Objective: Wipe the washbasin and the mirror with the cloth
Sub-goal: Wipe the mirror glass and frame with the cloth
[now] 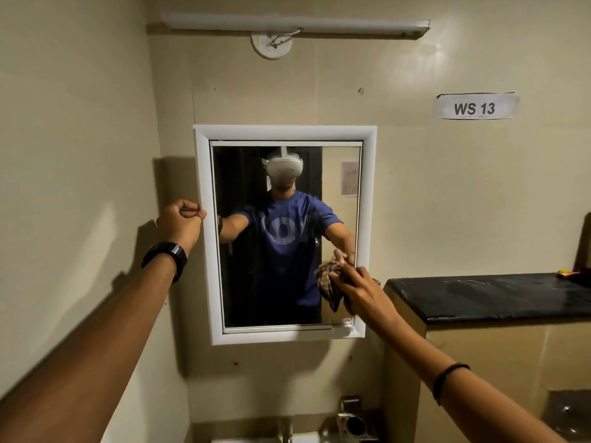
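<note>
A mirror (256, 282) in a white frame (284, 132) hangs on the beige wall straight ahead. My right hand (359, 290) presses a brown checked cloth (329, 287) flat against the glass near its lower right corner. My left hand (180, 223) is closed on the frame's left edge at mid height; a black watch sits on that wrist. Only a sliver of the white washbasin (243, 439) and a metal tap (286, 428) show at the bottom edge.
A black countertop (489, 295) juts out at the right, with a small red and yellow item (566, 272) at its far end. A tube light (294, 24) is mounted above the mirror. A paper sign reading WS 13 (475, 106) is on the wall.
</note>
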